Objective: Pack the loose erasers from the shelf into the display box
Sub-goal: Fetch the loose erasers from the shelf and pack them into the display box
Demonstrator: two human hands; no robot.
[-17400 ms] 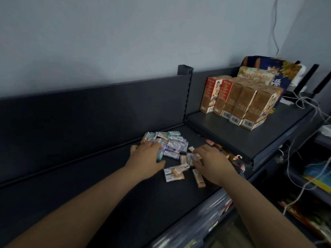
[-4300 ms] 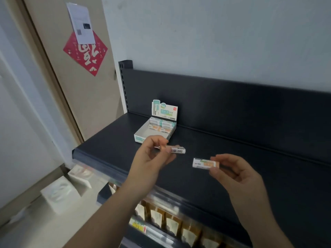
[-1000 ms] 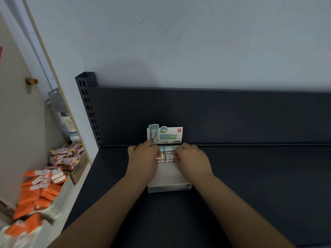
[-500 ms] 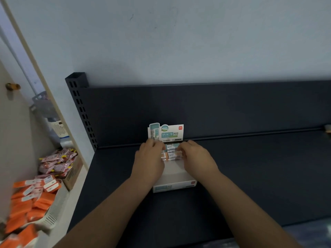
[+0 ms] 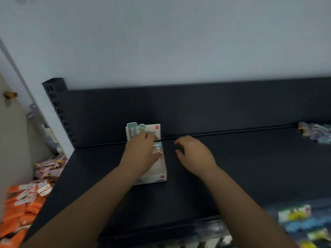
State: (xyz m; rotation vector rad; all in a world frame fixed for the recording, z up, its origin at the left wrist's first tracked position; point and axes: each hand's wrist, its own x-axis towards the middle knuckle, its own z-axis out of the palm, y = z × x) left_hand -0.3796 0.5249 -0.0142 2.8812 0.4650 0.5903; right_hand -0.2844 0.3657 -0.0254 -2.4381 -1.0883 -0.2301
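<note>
Right hand (image 5: 195, 154): fingers loosely curled, apart, holding nothing, just right of the display box (image 5: 157, 176). Left hand (image 5: 141, 153): fingers flat on the erasers packed in the box. Loose erasers (image 5: 315, 133) lie far right on the shelf (image 5: 250, 167), well apart; the right hand is nearer. Their long axes are too blurred to tell.

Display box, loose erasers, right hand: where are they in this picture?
display box (image 5: 158, 178): head view, its white front wall.
loose erasers (image 5: 316, 133): head view, middle of the pile, far right.
right hand (image 5: 194, 154): head view, back of the hand.
</note>
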